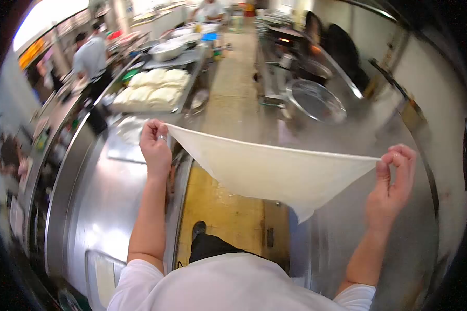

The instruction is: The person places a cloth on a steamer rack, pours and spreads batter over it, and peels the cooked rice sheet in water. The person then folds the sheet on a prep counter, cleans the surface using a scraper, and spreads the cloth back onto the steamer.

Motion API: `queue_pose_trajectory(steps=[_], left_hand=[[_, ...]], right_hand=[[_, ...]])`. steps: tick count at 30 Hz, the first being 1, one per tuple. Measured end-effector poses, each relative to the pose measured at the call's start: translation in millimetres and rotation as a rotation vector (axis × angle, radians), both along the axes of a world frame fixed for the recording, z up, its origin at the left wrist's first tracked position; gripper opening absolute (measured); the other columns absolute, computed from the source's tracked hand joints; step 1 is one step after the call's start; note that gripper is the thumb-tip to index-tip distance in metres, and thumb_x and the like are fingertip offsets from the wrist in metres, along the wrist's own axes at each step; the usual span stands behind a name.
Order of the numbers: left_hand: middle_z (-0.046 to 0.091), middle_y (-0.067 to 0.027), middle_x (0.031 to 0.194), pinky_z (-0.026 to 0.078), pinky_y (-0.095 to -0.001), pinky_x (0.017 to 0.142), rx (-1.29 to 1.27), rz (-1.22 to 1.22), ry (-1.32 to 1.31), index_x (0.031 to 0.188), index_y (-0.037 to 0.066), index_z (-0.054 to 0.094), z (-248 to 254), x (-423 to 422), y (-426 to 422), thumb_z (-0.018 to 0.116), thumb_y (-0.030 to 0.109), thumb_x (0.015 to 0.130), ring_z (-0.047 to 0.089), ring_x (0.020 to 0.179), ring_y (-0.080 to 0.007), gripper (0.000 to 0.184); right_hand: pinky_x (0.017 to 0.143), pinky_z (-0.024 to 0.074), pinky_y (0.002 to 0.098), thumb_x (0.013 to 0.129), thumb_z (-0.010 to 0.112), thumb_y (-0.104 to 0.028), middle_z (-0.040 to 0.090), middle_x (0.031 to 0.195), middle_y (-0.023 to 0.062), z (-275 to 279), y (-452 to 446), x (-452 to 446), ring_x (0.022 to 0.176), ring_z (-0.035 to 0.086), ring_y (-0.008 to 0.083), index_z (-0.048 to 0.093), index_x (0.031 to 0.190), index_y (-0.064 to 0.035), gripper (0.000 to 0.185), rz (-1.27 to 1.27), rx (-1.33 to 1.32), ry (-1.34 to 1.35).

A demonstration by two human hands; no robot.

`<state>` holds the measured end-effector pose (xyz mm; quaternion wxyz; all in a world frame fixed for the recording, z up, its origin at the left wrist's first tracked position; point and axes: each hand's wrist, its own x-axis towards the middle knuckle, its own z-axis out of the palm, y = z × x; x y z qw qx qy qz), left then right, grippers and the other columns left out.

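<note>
A thin off-white sheet [264, 166] hangs stretched between my two hands, its top edge taut and a pointed corner drooping on the right. Whether it is cloth or a soft food sheet, I cannot tell. My left hand [155, 142], with a ring on a finger, pinches the upper left corner above the steel counter. The upper right corner is pinched in my right hand [394, 171], over the steamy metal surface on the right. Beyond my left hand, a metal tray [179, 106] bears several folded, pale soft slabs [153, 88].
A steel counter [93, 217] runs along my left, with a shallow tray [93, 259] near me. A large round metal pan [316, 101] stands ahead right, near woks [342, 49]. Yellow floor [223, 207] lies between. A person [91, 57] stands at the left; another [210, 10] is far ahead.
</note>
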<state>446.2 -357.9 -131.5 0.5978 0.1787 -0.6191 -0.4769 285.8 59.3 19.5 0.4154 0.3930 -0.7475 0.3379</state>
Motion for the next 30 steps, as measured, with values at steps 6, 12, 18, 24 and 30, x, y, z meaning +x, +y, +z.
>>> queue_pose_trajectory(steps=[6,12,18,24,30], left_hand=[[0.062,-0.0001,0.091,0.046,-0.0226,0.083,-0.211,0.488,-0.13,0.103,-0.001,0.063,43.4,186.4,-89.5,0.053,-0.011,0.094,0.056,0.086,-0.0091,0.016],[0.065,-0.0003,0.09,0.046,-0.0225,0.079,-0.182,0.88,-0.282,0.1,-0.002,0.066,63.6,370.0,-147.6,0.063,0.011,0.103,0.058,0.085,-0.0083,0.014],[0.067,-0.0005,0.087,0.047,-0.0237,0.075,-0.015,1.073,-0.373,0.1,-0.001,0.069,55.2,518.4,-189.0,0.063,0.009,0.102,0.058,0.08,-0.008,0.012],[0.073,-0.0093,0.083,0.051,-0.0336,0.073,0.101,1.295,-0.554,0.097,-0.001,0.073,21.5,607.6,-228.0,0.069,0.014,0.095,0.064,0.077,-0.0155,0.015],[0.073,-0.0107,0.084,0.051,-0.0355,0.073,0.17,1.4,-0.57,0.097,0.0,0.073,24.4,634.0,-240.4,0.07,0.017,0.094,0.065,0.076,-0.0193,0.018]], right_hand=[[0.093,0.045,0.0323,0.096,0.063,-0.005,0.058,0.101,0.0073,41.8,-188.0,9.2,0.098,0.057,0.0213,0.054,0.093,-0.0021,0.01,0.401,0.019,0.044],[0.091,0.0443,0.0289,0.097,0.064,-0.008,0.059,0.097,0.0056,44.8,-405.5,66.4,0.095,0.057,0.0159,0.058,0.097,-0.001,0.009,0.758,0.106,-0.148],[0.083,0.0493,0.0333,0.091,0.068,-0.009,0.066,0.091,0.0088,6.7,-625.4,166.1,0.087,0.063,0.0195,0.068,0.099,0.0004,0.012,1.06,0.234,-0.321],[0.076,0.052,0.0368,0.084,0.073,-0.012,0.07,0.084,0.0128,-60.1,-808.9,272.0,0.079,0.066,0.0243,0.073,0.091,-0.0018,0.013,1.18,0.412,-0.359],[0.073,0.0514,0.0362,0.085,0.071,-0.011,0.071,0.081,0.0118,-79.8,-865.0,329.8,0.076,0.066,0.0228,0.073,0.09,-0.0028,0.009,1.254,0.485,-0.532]])
